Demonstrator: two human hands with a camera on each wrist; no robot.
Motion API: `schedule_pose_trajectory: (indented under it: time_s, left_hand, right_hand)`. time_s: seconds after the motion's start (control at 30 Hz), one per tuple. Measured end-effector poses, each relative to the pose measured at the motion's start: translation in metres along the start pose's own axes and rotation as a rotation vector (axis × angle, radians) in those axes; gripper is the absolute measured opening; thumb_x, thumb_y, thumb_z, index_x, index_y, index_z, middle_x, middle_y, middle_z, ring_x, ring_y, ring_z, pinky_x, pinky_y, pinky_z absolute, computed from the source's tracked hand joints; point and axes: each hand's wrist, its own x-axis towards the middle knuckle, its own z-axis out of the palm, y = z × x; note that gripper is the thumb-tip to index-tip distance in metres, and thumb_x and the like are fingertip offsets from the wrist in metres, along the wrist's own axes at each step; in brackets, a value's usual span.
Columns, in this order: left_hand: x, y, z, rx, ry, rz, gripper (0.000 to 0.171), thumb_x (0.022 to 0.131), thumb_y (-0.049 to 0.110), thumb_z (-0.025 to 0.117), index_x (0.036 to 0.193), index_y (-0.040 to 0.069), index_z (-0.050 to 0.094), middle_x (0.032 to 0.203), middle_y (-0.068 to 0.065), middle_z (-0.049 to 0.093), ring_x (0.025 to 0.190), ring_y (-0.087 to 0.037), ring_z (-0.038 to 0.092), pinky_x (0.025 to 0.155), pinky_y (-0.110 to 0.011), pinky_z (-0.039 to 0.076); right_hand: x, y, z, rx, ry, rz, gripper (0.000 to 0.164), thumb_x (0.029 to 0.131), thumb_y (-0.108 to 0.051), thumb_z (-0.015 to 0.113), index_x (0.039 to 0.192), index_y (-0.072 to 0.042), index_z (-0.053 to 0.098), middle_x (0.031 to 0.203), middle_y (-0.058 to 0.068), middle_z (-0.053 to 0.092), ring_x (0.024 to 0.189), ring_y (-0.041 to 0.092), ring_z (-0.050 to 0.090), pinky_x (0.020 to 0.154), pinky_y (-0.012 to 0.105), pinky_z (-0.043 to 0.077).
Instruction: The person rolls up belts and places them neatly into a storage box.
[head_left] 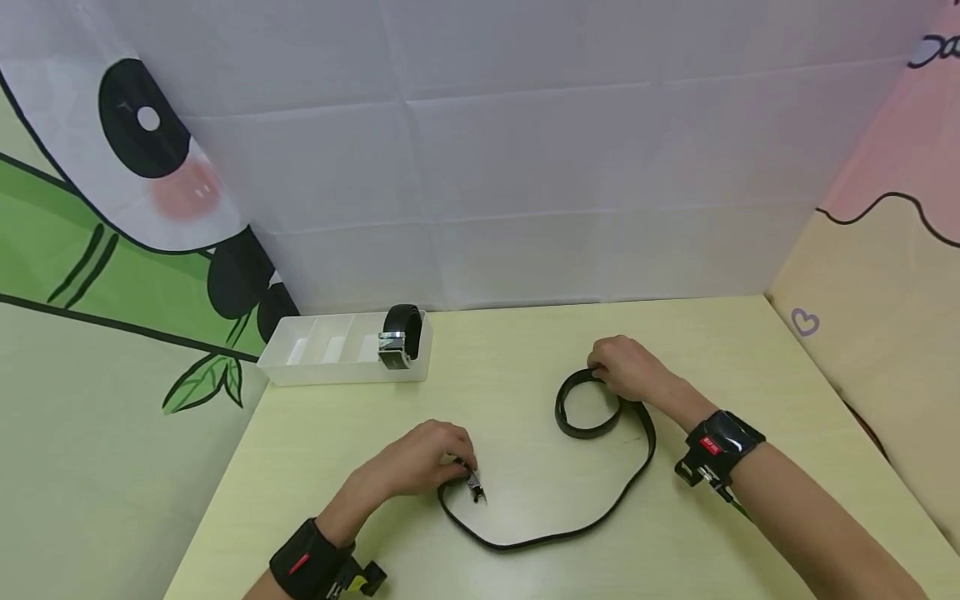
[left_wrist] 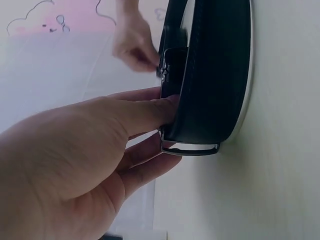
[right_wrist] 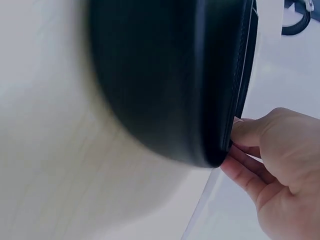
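A black belt (head_left: 525, 543) stands on its edge on the table, one end coiled into a loop and the rest bending round in a wide curve. My left hand (head_left: 426, 457) pinches its buckle end; the metal buckle (head_left: 476, 487) shows just past the fingertips. In the left wrist view the thumb lies on the strap beside the buckle frame (left_wrist: 190, 150). At the coil's far side, my right hand (head_left: 628, 368) grips the strap. The right wrist view shows its thumb and fingers (right_wrist: 245, 172) pinching the belt's edge, the strap large and blurred in front.
At the back left of the table (head_left: 720, 350) stands a white divided tray (head_left: 352, 372). A second, rolled black belt (head_left: 405, 329) with a silver buckle sits in its right compartment. A printed cloth (head_left: 525, 167) hangs behind the table and along both sides.
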Motion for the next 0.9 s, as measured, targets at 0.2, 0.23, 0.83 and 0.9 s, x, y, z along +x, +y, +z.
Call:
schedule_pose_trajectory:
  time_s: [0.2,0.23,0.83,0.9]
  left_hand:
    - [-0.018,-0.019,-0.009,0.04,0.094,-0.081,0.015,0.098,0.002,0.085,0.107,0.014,0.09,0.103,0.003,0.083,0.096,-0.01,0.078,0.083,-0.029,0.064]
    - [-0.018,-0.022,-0.01,0.048,0.123,-0.096,0.015,0.098,0.002,0.085,0.106,0.014,0.09,0.102,0.002,0.084,0.094,-0.011,0.078,0.081,-0.028,0.064]
    - [0.04,-0.044,-0.005,0.267,0.465,-0.372,0.008,0.094,0.01,0.09,0.098,0.005,0.085,0.09,-0.007,0.084,0.071,-0.014,0.067,0.062,-0.029,0.052]
    - [0.042,-0.044,-0.003,0.27,0.471,-0.352,0.014,0.095,0.014,0.091,0.105,0.006,0.085,0.095,-0.01,0.084,0.076,-0.017,0.071,0.065,-0.033,0.056]
  right_hand:
    - [-0.02,0.02,-0.009,-0.02,0.002,0.048,0.014,0.097,0.008,0.08,0.091,-0.005,0.081,0.092,0.008,0.078,0.083,0.022,0.075,0.074,0.04,0.064]
    - [-0.024,0.022,-0.01,-0.02,0.005,0.052,0.014,0.097,0.008,0.08,0.091,-0.005,0.081,0.091,0.007,0.078,0.082,0.021,0.074,0.073,0.039,0.063]
    - [-0.062,0.035,-0.015,0.003,0.054,0.086,0.018,0.096,0.008,0.08,0.089,-0.008,0.081,0.089,0.004,0.077,0.08,0.017,0.072,0.072,0.038,0.061]
    - [-0.063,0.035,-0.015,0.003,0.054,0.093,0.018,0.096,0.008,0.081,0.088,-0.008,0.081,0.089,0.004,0.076,0.08,0.016,0.071,0.072,0.037,0.06]
